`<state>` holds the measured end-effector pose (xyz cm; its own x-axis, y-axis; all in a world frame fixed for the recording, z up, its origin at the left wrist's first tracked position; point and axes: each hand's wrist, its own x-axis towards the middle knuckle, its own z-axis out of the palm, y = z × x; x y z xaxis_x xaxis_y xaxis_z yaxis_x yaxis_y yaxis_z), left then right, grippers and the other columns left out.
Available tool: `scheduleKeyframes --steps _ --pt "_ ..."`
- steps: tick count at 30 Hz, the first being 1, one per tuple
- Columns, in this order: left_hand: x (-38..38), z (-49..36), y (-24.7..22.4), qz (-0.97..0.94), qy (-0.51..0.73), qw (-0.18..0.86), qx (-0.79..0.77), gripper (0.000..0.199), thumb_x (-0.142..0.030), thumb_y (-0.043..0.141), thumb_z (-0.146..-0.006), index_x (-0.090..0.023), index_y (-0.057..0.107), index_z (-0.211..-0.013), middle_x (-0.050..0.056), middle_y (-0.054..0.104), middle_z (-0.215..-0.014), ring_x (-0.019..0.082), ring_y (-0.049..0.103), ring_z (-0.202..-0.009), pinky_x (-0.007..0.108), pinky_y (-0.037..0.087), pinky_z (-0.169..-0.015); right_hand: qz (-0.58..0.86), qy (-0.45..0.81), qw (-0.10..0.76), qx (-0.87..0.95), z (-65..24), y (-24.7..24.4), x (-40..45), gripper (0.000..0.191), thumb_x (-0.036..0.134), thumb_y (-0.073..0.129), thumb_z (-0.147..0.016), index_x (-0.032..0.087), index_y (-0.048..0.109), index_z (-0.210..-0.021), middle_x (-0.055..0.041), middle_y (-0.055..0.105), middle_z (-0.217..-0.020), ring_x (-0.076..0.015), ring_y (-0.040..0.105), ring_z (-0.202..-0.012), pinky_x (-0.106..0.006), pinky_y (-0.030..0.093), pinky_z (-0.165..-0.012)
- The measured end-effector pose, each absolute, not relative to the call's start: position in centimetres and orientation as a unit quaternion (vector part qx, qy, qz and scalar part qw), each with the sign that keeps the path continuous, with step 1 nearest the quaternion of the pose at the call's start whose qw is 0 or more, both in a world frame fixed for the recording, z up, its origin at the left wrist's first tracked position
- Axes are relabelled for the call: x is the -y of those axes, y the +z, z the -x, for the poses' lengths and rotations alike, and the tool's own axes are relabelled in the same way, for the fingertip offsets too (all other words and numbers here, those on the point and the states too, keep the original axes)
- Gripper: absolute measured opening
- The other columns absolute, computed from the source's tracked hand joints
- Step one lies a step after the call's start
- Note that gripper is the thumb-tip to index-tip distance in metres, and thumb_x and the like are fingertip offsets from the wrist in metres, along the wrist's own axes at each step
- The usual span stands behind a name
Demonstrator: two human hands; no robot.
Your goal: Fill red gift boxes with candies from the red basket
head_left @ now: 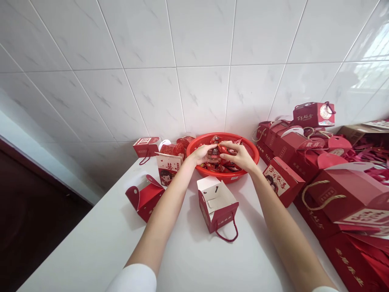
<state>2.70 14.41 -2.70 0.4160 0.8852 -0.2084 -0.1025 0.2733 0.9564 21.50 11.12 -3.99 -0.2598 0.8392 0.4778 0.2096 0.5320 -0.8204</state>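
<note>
Left hand and right hand are together, pinching a red-wrapped sweet right above a red plastic basket on the bench! An open red gift box sits just in front, with piled red boxes to the right!

Your white counter carries a red plastic basket just under your left hand and right hand. One open red gift box stands nearer you, below the hands, another gift box stands left of them, and more red boxes are piled to the right.
</note>
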Motion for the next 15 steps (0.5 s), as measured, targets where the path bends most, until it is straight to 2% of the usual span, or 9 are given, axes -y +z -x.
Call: scheduleKeyframes --steps 3,6,8,12,13,15 --pt "-14.34 -2.45 -2.63 -0.477 0.374 0.697 -0.383 0.028 -0.042 0.066 -0.09 -0.016 0.072 -0.097 0.006 0.073 -0.082 0.02 0.071 -0.079 0.041 0.061 -0.083 0.33 0.353 0.455 0.748 -21.52 -3.97 -10.95 0.038 0.038 0.073 -0.078 0.025 0.076 -0.114 -0.0084 0.057 -0.144 -0.0331 0.043 -0.142 -0.045 0.047 -0.106" --pt "-14.04 -2.36 -2.58 -0.521 0.379 0.676 -0.359 0.026 -0.033 0.079 -0.079 -0.015 0.072 -0.098 0.006 0.074 -0.092 0.021 0.07 -0.089 0.041 0.059 -0.089 0.296 0.377 0.456 0.75 -21.81 -4.13 -11.15 0.034 0.038 0.07 -0.081 0.028 0.076 -0.113 -0.0063 0.056 -0.145 -0.0313 0.039 -0.145 -0.047 0.04 -0.113" --pt "-13.84 -2.38 -2.61 -0.541 0.384 0.658 -0.356 0.031 -0.024 0.085 -0.071 -0.014 0.071 -0.097 0.007 0.074 -0.097 0.021 0.07 -0.093 0.041 0.058 -0.09 0.29 0.395 0.459 0.741 -21.96 -4.21 -11.27 0.043 0.038 0.073 -0.079 0.028 0.072 -0.121 -0.0067 0.056 -0.145 -0.0309 0.042 -0.143 -0.047 0.039 -0.114" --pt "-13.74 -2.4 -2.9 -0.557 0.391 0.649 -0.339 0.038 -0.014 0.088 -0.061 -0.013 0.07 -0.095 0.008 0.073 -0.099 0.021 0.07 -0.091 0.039 0.058 -0.088 0.321 0.428 0.478 0.697 -21.99 -4.25 -11.3 0.08 0.033 0.087 -0.064 0.028 0.057 -0.139 -0.0081 0.049 -0.151 -0.0299 0.04 -0.143 -0.046 0.036 -0.117" --pt "-13.79 -2.39 -3.02 -0.565 0.392 0.648 -0.328 0.04 -0.013 0.087 -0.06 -0.013 0.07 -0.095 0.008 0.073 -0.1 0.021 0.07 -0.091 0.039 0.057 -0.088 0.334 0.435 0.482 0.683 -21.99 -4.24 -11.29 0.084 0.032 0.089 -0.061 0.028 0.057 -0.139 -0.0085 0.048 -0.151 -0.0298 0.039 -0.144 -0.046 0.036 -0.117" --pt "-14.0 -2.4 -3.32 -0.581 0.393 0.641 -0.31 0.043 -0.01 0.087 -0.057 -0.013 0.07 -0.097 0.008 0.073 -0.103 0.022 0.07 -0.093 0.039 0.057 -0.087 0.351 0.457 0.493 0.652 -22.0 -4.23 -11.31 0.081 0.034 0.09 -0.06 0.026 0.059 -0.134 -0.0096 0.051 -0.148 -0.0296 0.043 -0.141 -0.045 0.04 -0.115"
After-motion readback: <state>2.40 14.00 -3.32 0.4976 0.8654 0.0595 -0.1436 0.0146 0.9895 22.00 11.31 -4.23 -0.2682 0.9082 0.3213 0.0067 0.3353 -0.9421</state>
